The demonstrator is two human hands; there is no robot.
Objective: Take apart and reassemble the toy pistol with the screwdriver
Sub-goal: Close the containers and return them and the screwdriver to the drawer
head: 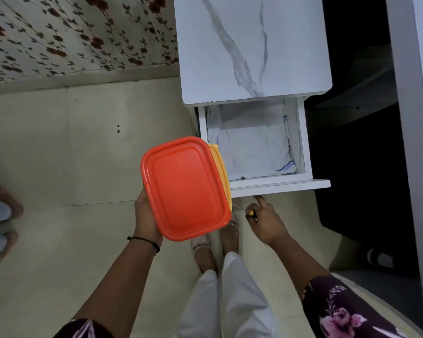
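- Head view: a person stands on a pale tiled floor before a white cabinet with a marble-patterned top; floral wallpaper covers the wall at the upper left.
- The cabinet's drawer is pulled open, and a folded white cloth lies inside it.
- The left hand grips the near edge of an orange-lidded box, held in the air over the floor and covering the drawer's left front corner; its long axis runs away from the person.
- The right hand is closed around a screwdriver, index finger stretched to the drawer front.
- The screwdriver's thin shaft points left toward the box, its tip at or behind the box edge.
- The toy pistol cannot be seen.
- Bare feet with anklets stand below the box.
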